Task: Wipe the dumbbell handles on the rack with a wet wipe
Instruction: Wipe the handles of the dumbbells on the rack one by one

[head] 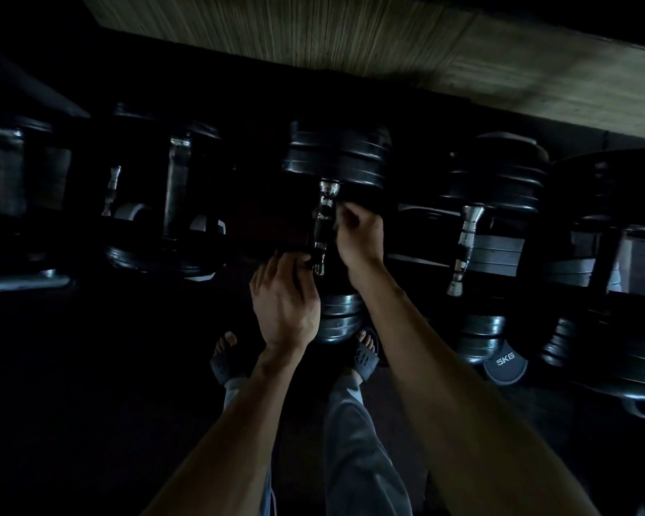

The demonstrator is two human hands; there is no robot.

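Though the scene is very dark, the middle dumbbell [334, 232] shows plainly enough, lying on the rack with its far plates toward the wall and its near plates above the person's feet. Its handle [323, 227] glints in patches between the two hands. The left hand [285, 305] curls at the near end of the handle, fingers bent toward the bar, but shadow hides whether they grip it. The right hand [360, 232] sits just right of the handle with fingers curled; something pale at the fingertips may be the wet wipe, too dim to be sure. To the right lies another dumbbell [496, 232] with a worn handle, and below it a grey plate marked 5KG [505, 363]. More dumbbells [172, 195] on the left sink into darkness. Beyond runs a wooden panel [350, 35]. Sandals [365, 357] and grey trousers show below.
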